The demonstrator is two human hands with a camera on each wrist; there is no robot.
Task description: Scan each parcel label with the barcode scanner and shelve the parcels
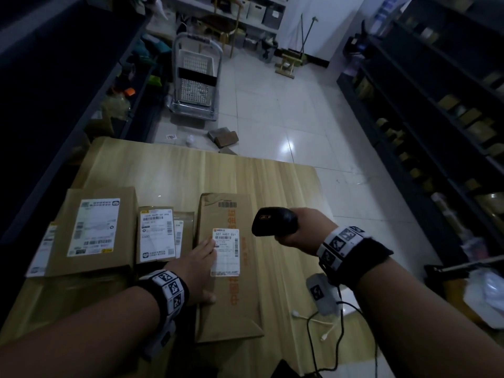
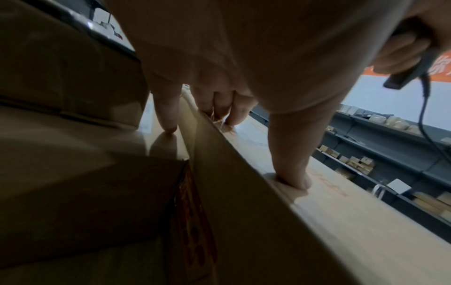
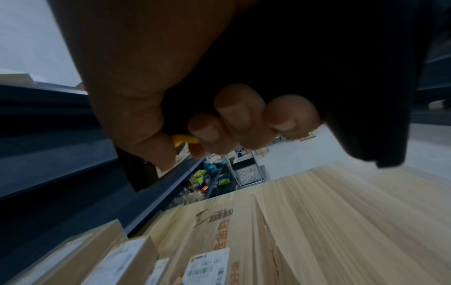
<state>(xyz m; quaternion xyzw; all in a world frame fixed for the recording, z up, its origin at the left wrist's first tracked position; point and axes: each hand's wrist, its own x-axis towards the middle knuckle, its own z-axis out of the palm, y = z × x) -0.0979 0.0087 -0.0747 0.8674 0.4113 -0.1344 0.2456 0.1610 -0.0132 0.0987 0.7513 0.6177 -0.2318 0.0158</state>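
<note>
Right-hand fingers (image 3: 241, 119) are wrapped tight round the grip of the black barcode scanner (image 1: 274, 221), and the right hand (image 1: 308, 231) holds it up above the counter (image 1: 286, 192), its head aimed left toward the long brown envelope parcel (image 1: 229, 304). A dark cable (image 2: 424, 119) hangs from the scanner's handle. Over on the other side, the left hand (image 1: 199, 271) lies flat and straight-fingered on that envelope, fingertips (image 2: 229, 123) pressing near the edge of its white shipping label (image 1: 225, 252), thumb (image 2: 295, 179) planted lower on the brown paper. Nothing pinched there, only pressing down. The envelope lies flat on the counter, long side running away from the person, orange print down its right half. Just to its left sit more parcels: a small box (image 1: 156, 234) with a white label, touching or nearly touching the envelope, and beyond it a larger flat box (image 1: 95, 230) with a big label. Near the counter's right edge lie a grey device (image 1: 323, 296) and white and black cords. Dark shelving (image 1: 436, 110) lines the right side of the room, small boxes on its levels. A platform trolley (image 1: 195, 77) stands on the pale tiled floor past the counter.
</note>
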